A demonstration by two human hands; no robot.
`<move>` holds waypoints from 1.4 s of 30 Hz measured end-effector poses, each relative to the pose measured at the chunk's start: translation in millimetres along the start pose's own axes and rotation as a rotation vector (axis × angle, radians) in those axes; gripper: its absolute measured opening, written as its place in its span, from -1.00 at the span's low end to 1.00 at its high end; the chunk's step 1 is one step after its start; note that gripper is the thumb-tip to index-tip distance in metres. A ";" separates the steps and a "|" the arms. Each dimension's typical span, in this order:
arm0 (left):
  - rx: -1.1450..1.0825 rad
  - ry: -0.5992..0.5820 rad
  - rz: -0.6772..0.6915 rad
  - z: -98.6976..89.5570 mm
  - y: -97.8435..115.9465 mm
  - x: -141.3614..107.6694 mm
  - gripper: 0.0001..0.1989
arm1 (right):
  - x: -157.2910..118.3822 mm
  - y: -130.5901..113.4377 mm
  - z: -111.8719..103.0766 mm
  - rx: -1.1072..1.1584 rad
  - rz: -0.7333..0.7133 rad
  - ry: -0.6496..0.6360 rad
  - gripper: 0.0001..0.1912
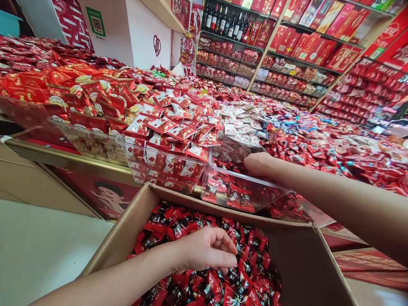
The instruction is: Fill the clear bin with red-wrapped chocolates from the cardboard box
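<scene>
My left hand (212,250) hovers over or rests on red-and-black wrapped candies (247,276) inside a brown cardboard box (111,240). Its fingers are loosely curled with a gap to the thumb, and I see nothing held between them. My right hand (259,163) reaches into a clear plastic bin (274,191) beyond the box's far edge. Similar red-and-black candies (234,195) lie low in that bin. The fingers of this hand point down and are hidden, so what they hold or touch does not show.
Left of the clear bin stands another bin (165,163) heaped with red-and-white packets. White packets (240,121) pile behind it, and red candies (306,146) spread to the right. Shelves (264,55) with bottles and red boxes rise behind. Pale floor (38,255) shows at left.
</scene>
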State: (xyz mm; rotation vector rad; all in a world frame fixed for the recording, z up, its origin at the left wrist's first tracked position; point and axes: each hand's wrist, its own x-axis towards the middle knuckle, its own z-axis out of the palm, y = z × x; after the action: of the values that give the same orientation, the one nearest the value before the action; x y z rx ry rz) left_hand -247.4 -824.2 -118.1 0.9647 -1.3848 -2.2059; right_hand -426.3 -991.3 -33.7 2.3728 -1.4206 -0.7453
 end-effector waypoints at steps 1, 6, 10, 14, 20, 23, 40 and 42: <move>0.013 -0.009 0.001 0.0 -0.4 -0.1 -0.85 | 1.0 0.2 1.5 0.002 -0.020 -0.017 -0.80; 0.045 -0.039 -0.002 -0.7 -3.7 -0.4 -0.83 | 5.5 -1.4 5.3 0.038 -0.102 -0.066 -0.81; 0.046 -0.052 -0.020 -2.2 -5.8 0.9 -0.78 | 6.8 -3.6 4.5 0.043 -0.110 -0.087 -0.78; 0.053 -0.082 -0.025 -3.3 -7.7 1.3 -0.74 | 8.3 -2.8 2.6 0.047 -0.135 -0.093 -0.68; 0.048 -0.092 -0.028 -3.2 -9.7 0.5 -0.75 | 13.2 -3.4 10.2 0.033 -0.155 -0.068 -0.57; 0.041 -0.097 -0.021 -4.3 -11.2 0.9 -0.76 | 17.4 -3.6 16.2 0.011 -0.142 -0.047 -0.61; 0.122 -0.109 -0.032 -5.0 -12.4 0.5 -0.72 | 20.8 -9.9 14.2 0.068 -0.181 -0.021 -0.56; 0.160 -0.112 -0.035 -5.0 -13.6 1.3 -0.70 | 22.2 -10.1 16.4 0.074 -0.208 -0.012 -0.59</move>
State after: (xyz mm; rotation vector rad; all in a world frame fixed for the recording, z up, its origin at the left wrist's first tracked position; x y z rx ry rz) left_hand -244.0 -822.1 -132.1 0.9375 -1.6277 -2.2319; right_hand -419.5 -1005.5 -58.5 2.6065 -1.2385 -0.7706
